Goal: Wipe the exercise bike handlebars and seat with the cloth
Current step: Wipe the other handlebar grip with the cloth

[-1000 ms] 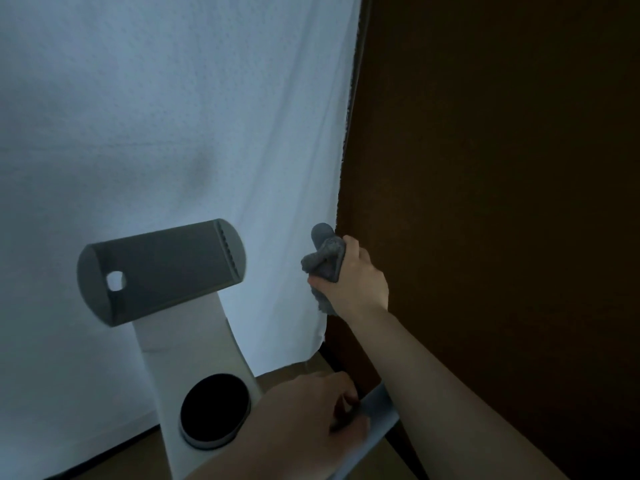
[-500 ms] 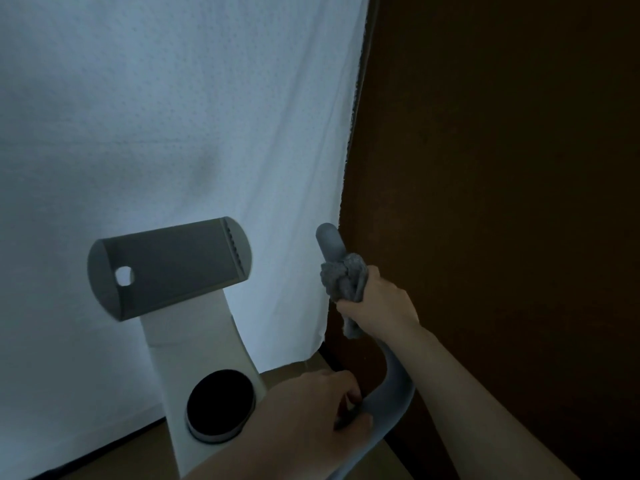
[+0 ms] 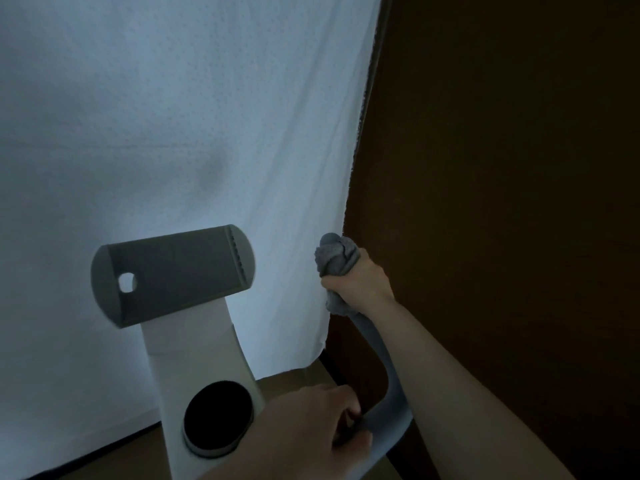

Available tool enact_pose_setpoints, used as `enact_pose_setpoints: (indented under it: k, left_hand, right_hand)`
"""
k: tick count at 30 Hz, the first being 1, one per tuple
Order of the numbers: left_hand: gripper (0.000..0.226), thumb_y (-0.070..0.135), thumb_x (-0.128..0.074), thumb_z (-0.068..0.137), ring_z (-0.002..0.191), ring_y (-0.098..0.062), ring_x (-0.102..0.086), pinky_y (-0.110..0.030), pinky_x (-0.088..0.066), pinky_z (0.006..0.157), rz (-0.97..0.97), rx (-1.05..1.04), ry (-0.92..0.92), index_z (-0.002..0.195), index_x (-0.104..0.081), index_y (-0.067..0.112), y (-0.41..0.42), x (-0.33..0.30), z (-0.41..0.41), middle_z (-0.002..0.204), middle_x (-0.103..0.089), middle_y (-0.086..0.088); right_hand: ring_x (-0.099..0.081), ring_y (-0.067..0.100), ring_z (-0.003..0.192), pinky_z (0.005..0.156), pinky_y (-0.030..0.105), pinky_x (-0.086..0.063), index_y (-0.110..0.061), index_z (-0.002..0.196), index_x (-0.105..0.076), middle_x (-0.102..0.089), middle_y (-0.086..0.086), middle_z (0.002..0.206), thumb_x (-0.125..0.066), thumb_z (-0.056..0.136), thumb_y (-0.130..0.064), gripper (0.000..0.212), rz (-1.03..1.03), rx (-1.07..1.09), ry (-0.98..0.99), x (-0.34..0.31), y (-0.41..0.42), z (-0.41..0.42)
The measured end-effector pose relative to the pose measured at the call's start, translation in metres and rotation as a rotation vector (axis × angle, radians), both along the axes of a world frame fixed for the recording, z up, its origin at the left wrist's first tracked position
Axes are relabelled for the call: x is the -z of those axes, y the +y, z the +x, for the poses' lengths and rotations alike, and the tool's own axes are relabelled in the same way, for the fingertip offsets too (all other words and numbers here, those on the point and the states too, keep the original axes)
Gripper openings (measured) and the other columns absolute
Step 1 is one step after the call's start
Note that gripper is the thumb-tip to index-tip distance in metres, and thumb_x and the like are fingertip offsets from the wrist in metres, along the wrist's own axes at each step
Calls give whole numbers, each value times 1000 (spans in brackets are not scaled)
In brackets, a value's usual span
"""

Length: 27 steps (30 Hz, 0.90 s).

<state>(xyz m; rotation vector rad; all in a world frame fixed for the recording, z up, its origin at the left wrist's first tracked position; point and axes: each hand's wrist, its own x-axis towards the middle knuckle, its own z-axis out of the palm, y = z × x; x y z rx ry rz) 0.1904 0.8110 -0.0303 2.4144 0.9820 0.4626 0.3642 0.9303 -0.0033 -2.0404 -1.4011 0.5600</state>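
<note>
The bike's grey right handlebar curves up from the lower middle to a rounded tip near the curtain edge. My right hand grips a bunched grey cloth wrapped round the upper end of that bar, just below the tip. My left hand holds the lower bend of the same handlebar, its fingers curled on it. The white bike post stands to the left with a grey console holder on top and a black round knob lower down. The seat is out of view.
A white curtain hangs close behind the bike. A dark brown wall or panel fills the right side, right beside the handlebar. A strip of brown floor shows under the curtain hem.
My right hand slid the cloth down the handlebar half a second ago and has now come back up near the tip. The left hand has kept its hold on the lower bend.
</note>
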Motion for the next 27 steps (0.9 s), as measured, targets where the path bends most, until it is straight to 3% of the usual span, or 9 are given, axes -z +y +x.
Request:
enact_pose_setpoints:
  k: [5, 9, 14, 19, 23, 25, 27]
  left_hand:
    - [31, 61, -44, 85, 80, 3, -53, -15, -43, 70, -3, 62, -6, 100, -56, 35, 5, 0, 2, 91, -57, 15]
    - [30, 59, -46, 86, 80, 2, -53, -14, -42, 69, -24, 80, -10, 98, -56, 33, 5, -4, 0, 87, -56, 16]
    - [31, 56, -46, 90, 94, 2, -55, -19, -45, 86, -69, 85, 20, 107, -56, 32, 7, -6, 2, 104, -60, 14]
    - [33, 55, -43, 92, 103, -1, -52, -19, -40, 93, -82, 79, 48, 114, -54, 33, 8, -3, 2, 113, -57, 13]
    - [42, 58, -34, 88, 107, 0, -52, -19, -38, 96, -29, 39, 35, 115, -57, 33, 7, 8, 5, 114, -57, 14]
    - [44, 56, -34, 87, 106, -6, -52, -22, -40, 93, -74, 84, 52, 115, -55, 30, 7, 10, 4, 115, -55, 9]
    - [37, 57, -39, 87, 97, 1, -54, -18, -43, 88, -28, 76, 42, 110, -56, 33, 7, 9, 4, 108, -57, 15]
  right_hand:
    - [-57, 6, 81, 64, 21, -47, -21, 102, -56, -61, -5, 93, -75, 71, -18, 37, -120, -75, 142, 2, -11, 12]
    - [-60, 13, 93, 75, 26, -52, -19, 112, -56, -62, -4, 99, -78, 65, -23, 52, -67, -46, 70, 3, -7, 11]
    - [-58, 16, 100, 82, 27, -51, -17, 123, -51, -60, 0, 113, -80, 66, -37, 68, 112, 26, -3, -23, 30, -4]
    - [-57, 14, 85, 65, 22, -47, -19, 105, -56, -63, 1, 105, -76, 69, -34, 44, 45, 50, 20, -35, 50, -15]
    - [-54, 14, 87, 66, 23, -44, -15, 123, -46, -56, -1, 103, -76, 71, -27, 61, 32, 32, 29, -18, 26, -9]
    - [-54, 13, 86, 65, 23, -45, -14, 124, -44, -54, -2, 100, -76, 71, -23, 63, 12, 7, 50, -13, 15, -4]
    - [-57, 11, 85, 60, 22, -47, -14, 119, -48, -58, -1, 101, -77, 68, -23, 59, -28, -30, 40, -8, 10, 1]
